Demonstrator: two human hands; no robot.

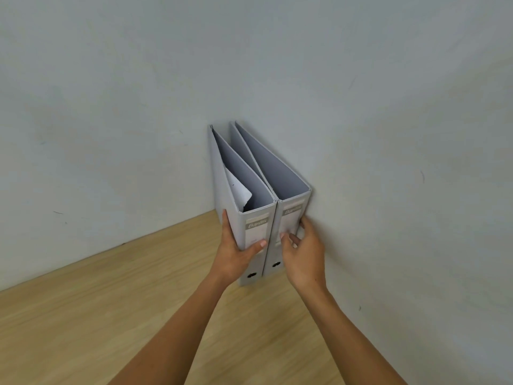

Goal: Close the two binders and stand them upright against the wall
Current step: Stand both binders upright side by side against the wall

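Two grey binders stood upright on the wooden worktop (97,315), spines toward the camera, in the corner formed by the wall (111,107). All positions below are given relative to the left binder (251,234). Its left cover was gripped by the left hand (236,257), fingers along the cover and thumb pressed on the spine label. A loose white sheet (238,191) showed inside its open top. Touching its right side stood the right binder (286,223), whose far cover lay against the wall. Further right, the right hand (304,255) rested on the second spine with fingers curled loosely, thumb between binder and wall; a firm grip could not be confirmed.
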